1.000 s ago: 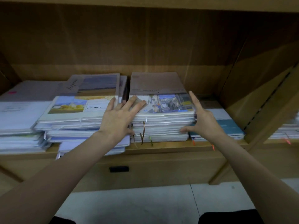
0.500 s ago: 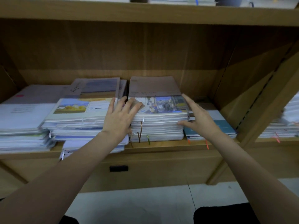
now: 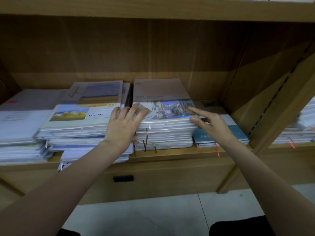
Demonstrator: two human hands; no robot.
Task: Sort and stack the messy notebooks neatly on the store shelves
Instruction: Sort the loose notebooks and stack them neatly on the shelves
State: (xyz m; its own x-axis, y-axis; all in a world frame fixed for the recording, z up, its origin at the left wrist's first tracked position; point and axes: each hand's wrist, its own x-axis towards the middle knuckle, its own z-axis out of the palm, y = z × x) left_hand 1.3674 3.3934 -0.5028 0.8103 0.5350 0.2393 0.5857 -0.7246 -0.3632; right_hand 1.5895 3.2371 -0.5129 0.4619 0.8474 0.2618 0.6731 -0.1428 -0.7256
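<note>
On the wooden shelf (image 3: 170,155), a white pile (image 3: 18,126) lies far left, then a messy stack (image 3: 73,132) topped by a yellow-and-blue cover, its lower notebooks jutting over the edge. The left hand (image 3: 124,128) lies flat, fingers (image 3: 134,111) straight and spread, across the left corner of the middle stack of notebooks (image 3: 165,132). The right hand (image 3: 213,126) touches that stack's right edge, forefinger extended on the top cover, thumb against the side. Just beside it lies a low teal notebook (image 3: 238,133).
</note>
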